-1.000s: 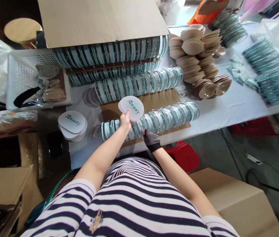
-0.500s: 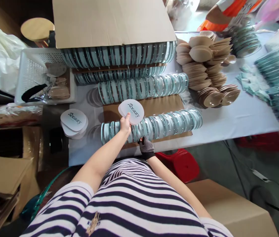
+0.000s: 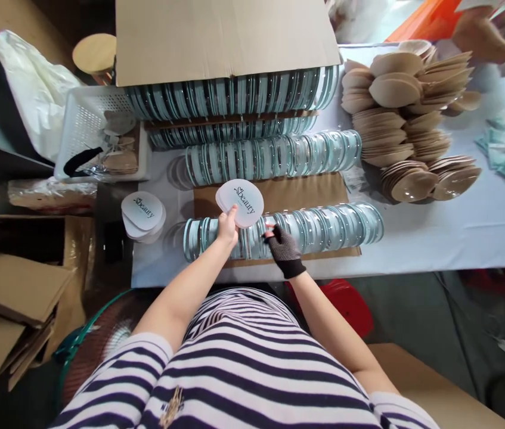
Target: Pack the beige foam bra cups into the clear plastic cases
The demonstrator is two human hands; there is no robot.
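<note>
My left hand is closed on a small stack of white oval cards printed with "beauty", its thumb on top. The stack is above the front row of clear round cases with teal rims, standing on edge side by side. My right hand, in a dark fingerless glove, is over the same row, just right of the cards. Its bare fingertips are bent and slightly apart, with nothing visible between them. Another pile of white oval cards lies at the table's left end.
Behind are more rows of cases and a large cardboard sheet. A white basket stands left. Stacked beige cups are on the right, with a co-worker's hand beyond. A red stool is under the table edge.
My right hand has moved up and right, from the front edge of the row to over the cases. My left hand still holds the cards. The view has shifted, and the co-worker's hand has come nearer the cups.
</note>
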